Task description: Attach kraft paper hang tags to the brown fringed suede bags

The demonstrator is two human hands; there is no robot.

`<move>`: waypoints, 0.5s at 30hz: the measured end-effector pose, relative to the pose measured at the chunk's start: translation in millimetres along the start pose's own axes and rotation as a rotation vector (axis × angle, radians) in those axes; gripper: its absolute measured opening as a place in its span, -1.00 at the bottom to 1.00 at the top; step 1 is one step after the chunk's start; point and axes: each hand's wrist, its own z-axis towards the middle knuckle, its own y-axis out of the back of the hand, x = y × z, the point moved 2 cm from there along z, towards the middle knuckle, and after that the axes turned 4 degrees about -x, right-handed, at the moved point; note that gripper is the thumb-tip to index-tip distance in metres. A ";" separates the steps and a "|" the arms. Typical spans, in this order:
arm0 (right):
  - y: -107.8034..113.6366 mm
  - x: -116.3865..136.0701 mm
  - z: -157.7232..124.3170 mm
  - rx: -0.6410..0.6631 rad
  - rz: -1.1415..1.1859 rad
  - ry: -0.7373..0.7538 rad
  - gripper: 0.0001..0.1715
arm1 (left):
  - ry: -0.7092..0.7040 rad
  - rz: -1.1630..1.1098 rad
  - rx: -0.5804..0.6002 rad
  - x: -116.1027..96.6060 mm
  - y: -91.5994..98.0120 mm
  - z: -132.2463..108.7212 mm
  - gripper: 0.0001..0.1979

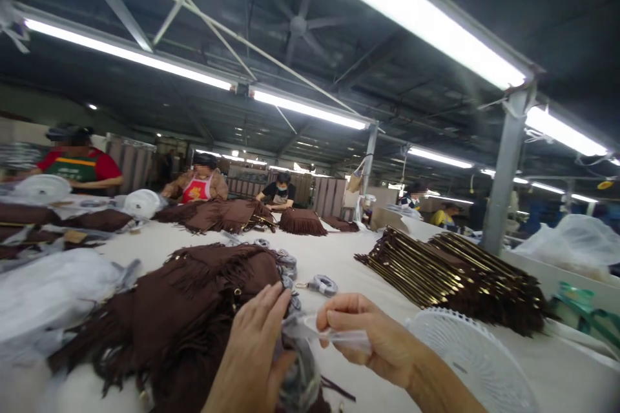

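Note:
My right hand point(371, 339) pinches a piece of clear plastic film point(351, 340) between thumb and fingers, above the white table. My left hand point(256, 348) is beside it, fingers stretched out and thumb apart. Under the left thumb lies a plastic-wrapped coil point(303, 374), partly hidden by the hand; whether the thumb presses on it is unclear. To the left is a heap of dark brown fringed bags point(159, 303). Several grey wrapped coils line the heap's far side, and a single wrapped coil point(323, 284) with a gold clasp rests just beyond my right hand.
A white plastic basket point(465, 355) stands right of my right arm. Behind it is a long stack of brown pieces with gold edges point(426, 268). White plastic bags point(53, 297) cover the left side. Across the table point(159, 242), several people work near more brown bags point(217, 214).

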 end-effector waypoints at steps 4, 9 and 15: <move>-26.8 1.6 -10.0 0.007 0.195 -0.044 -0.63 | 0.256 -0.393 0.150 -17.3 -0.7 -1.8 -0.74; -29.0 -19.8 -5.5 -0.132 0.411 -0.079 -0.60 | 0.669 -0.941 0.102 -15.2 -14.3 -28.2 -0.55; -49.5 -47.4 -7.5 -0.073 0.103 0.108 -0.48 | 0.747 -1.061 0.008 -13.9 -10.2 -41.2 -0.46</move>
